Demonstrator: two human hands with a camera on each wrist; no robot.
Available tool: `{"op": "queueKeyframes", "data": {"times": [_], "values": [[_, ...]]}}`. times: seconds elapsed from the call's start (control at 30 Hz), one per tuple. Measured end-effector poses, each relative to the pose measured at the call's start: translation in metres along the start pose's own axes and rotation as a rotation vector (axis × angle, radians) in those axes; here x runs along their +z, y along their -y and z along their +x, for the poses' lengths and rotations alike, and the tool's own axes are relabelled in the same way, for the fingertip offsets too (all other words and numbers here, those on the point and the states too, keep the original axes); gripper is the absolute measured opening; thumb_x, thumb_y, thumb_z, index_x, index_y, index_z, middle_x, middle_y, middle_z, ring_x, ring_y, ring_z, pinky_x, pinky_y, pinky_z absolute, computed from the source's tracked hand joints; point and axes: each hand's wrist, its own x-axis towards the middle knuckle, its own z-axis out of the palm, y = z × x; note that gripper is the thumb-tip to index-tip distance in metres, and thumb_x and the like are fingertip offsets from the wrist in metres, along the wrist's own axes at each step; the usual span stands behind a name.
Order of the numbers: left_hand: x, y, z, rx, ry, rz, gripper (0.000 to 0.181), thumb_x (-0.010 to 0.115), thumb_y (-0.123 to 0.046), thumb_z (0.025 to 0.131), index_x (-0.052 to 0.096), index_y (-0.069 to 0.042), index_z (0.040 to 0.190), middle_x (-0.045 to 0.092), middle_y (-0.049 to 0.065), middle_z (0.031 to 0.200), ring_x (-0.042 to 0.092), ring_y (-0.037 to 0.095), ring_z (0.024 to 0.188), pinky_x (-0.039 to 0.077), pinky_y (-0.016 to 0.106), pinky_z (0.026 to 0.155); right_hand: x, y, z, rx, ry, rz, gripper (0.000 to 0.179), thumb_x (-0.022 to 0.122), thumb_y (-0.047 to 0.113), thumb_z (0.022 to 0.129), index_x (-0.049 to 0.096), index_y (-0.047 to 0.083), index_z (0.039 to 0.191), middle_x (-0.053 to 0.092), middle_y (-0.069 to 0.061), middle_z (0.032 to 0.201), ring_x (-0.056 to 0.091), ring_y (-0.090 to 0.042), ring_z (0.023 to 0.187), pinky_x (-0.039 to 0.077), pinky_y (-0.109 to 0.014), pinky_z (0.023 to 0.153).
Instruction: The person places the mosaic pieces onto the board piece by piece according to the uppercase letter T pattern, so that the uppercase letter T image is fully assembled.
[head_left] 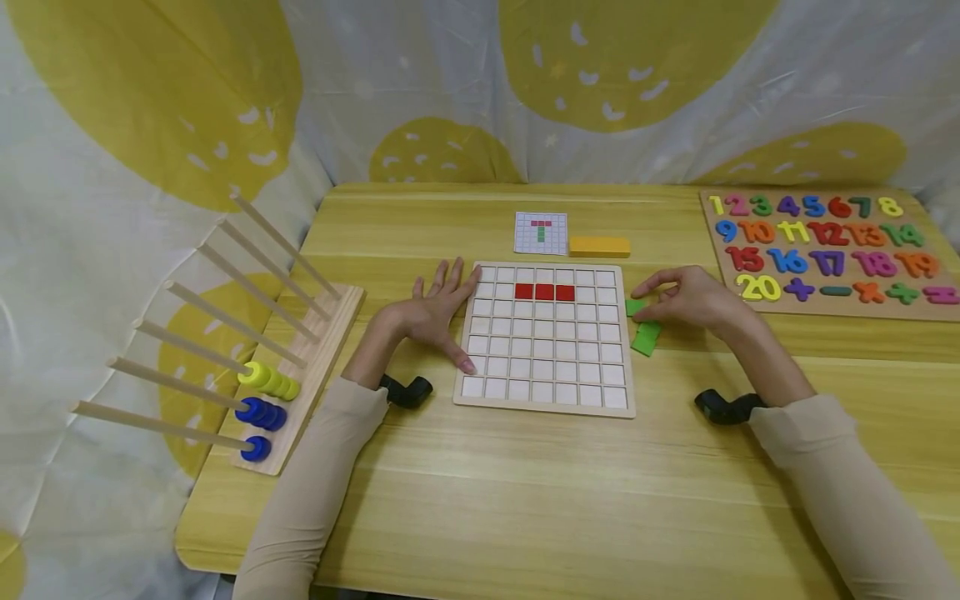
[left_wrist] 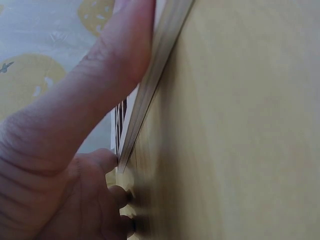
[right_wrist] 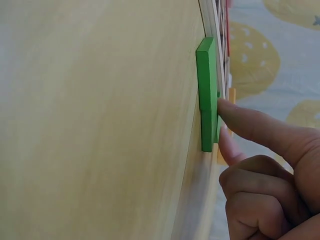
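A light wooden grid board point(head_left: 542, 404) with white square cells lies flat on the table. Three red square tiles point(head_left: 545, 292) sit side by side in one of its upper rows. My left hand point(head_left: 435, 315) is spread along the board's left side, index fingertip by the top corner and thumb point(left_wrist: 107, 70) on the lower left edge. Just past the right edge, my right hand point(head_left: 690, 298) pinches a green tile point(head_left: 634, 307) between thumb and index finger, its other fingers curled. More green tiles point(head_left: 646, 338) lie there, overlapping; they show edge-on in the right wrist view.
Behind the board lie a pattern card point(head_left: 541, 242) with a red and green T and an orange-yellow block point(head_left: 599, 247). A number puzzle board point(head_left: 813, 303) is at the back right. On the left stands a peg rack point(head_left: 341, 321) with yellow and blue rings.
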Motion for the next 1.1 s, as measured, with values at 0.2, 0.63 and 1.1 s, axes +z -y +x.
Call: {"op": "queueKeyframes", "data": {"times": [0.2,0.63,1.1], "values": [[0.000,-0.001,0.001,-0.001,0.001,-0.004,0.154,0.093,-0.056,0.068,-0.021,-0.020,0.164,-0.036,0.015,0.167,-0.036,0.036,0.154,-0.019,0.068,0.121,-0.001,0.003,0.000,0.008,-0.010,-0.002,0.044,0.080,0.027,0.091,0.067,0.002,0.125,0.051,0.008,0.064,0.047,-0.013,0.066,0.035,-0.029,0.064],[0.001,0.000,0.000,-0.004,0.002,0.004,0.154,0.093,-0.056,0.068,-0.021,-0.019,0.164,-0.035,0.016,0.167,-0.036,0.037,0.154,-0.019,0.068,0.121,-0.010,-0.009,0.005,0.037,-0.020,0.008,0.049,0.078,0.027,0.094,0.064,0.007,0.137,0.060,0.008,0.076,0.048,-0.015,0.076,0.035,-0.031,0.069],[0.001,0.001,0.000,-0.001,0.001,-0.002,0.154,0.094,-0.056,0.067,-0.021,-0.020,0.164,-0.036,0.014,0.167,-0.036,0.035,0.154,-0.021,0.067,0.121,-0.013,-0.011,0.006,0.043,-0.021,0.053,0.049,0.079,0.026,0.093,0.064,0.004,0.134,0.049,0.009,0.065,0.045,-0.012,0.068,0.033,-0.030,0.063]]}}
